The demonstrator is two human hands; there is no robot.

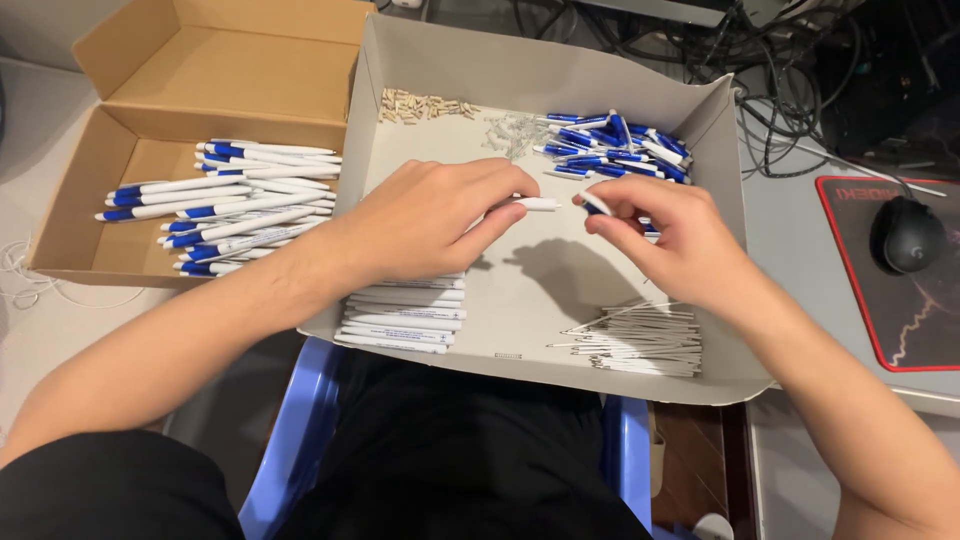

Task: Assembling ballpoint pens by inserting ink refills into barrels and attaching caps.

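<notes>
Hands over white tray, each pinching a pen part.

Left hand [425,220] grip is closed: fingers curled, thumb and forefinger clamped on a white pen barrel [537,204] that sticks out to the right, held level just above the white cardboard tray [520,75]. Right hand [665,235] grip is also pinched together, fingertips on a small blue-and-white pen piece [594,203], its tip just beside the barrel's end, not clearly touching. Inside the tray: pile of blue clip parts [615,145] at far right, clear springs [512,132] next to it, small tan bits [420,105] at far left corner, stacked white barrels [405,315] under the left wrist, thin white refills [640,340] near right. Brown box [140,70] to the left holds assembled blue-white pens [240,205]. Black mouse [912,235] on red-edged mat [850,290] on desk, right.
</notes>
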